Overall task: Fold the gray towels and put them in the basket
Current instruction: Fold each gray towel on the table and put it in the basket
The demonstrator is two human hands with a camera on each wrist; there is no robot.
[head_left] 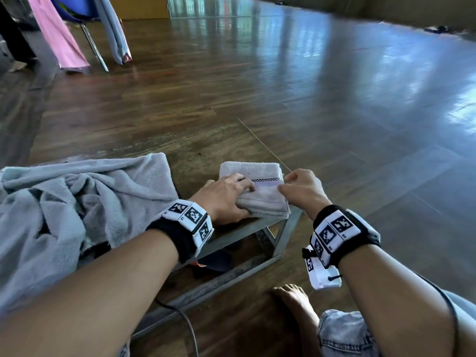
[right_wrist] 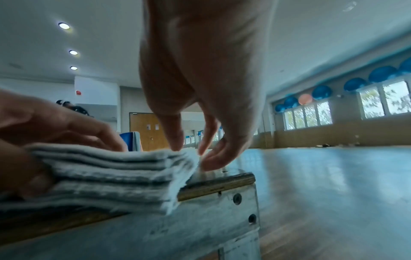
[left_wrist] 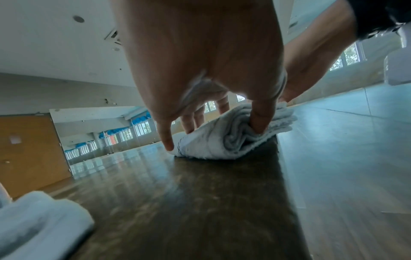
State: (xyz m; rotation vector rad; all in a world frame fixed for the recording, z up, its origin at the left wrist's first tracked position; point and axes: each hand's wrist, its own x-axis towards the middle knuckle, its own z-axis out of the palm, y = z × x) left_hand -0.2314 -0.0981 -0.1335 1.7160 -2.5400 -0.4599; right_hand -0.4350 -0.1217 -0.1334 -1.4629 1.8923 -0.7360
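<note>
A folded gray towel (head_left: 260, 199) (left_wrist: 211, 146) (right_wrist: 106, 176) with a checked band lies at the right end of a low wooden table (head_left: 231, 229) (left_wrist: 177, 202) (right_wrist: 222, 184). My left hand (head_left: 239, 199) (left_wrist: 222, 126) grips its left side, fingers on top and thumb pressed into the near folds. My right hand (head_left: 284, 183) (right_wrist: 195, 153) pinches the towel's right corner at the table's end. A heap of unfolded gray towels (head_left: 77, 202) covers the table's left part. No basket shows in any view.
The table has a metal frame (head_left: 283, 235) with a dark item (head_left: 216, 261) under it. A cable (head_left: 185, 320) and my bare foot (head_left: 296, 300) lie on the wooden floor in front. A chair draped with pink and gray cloths (head_left: 59, 34) stands far left.
</note>
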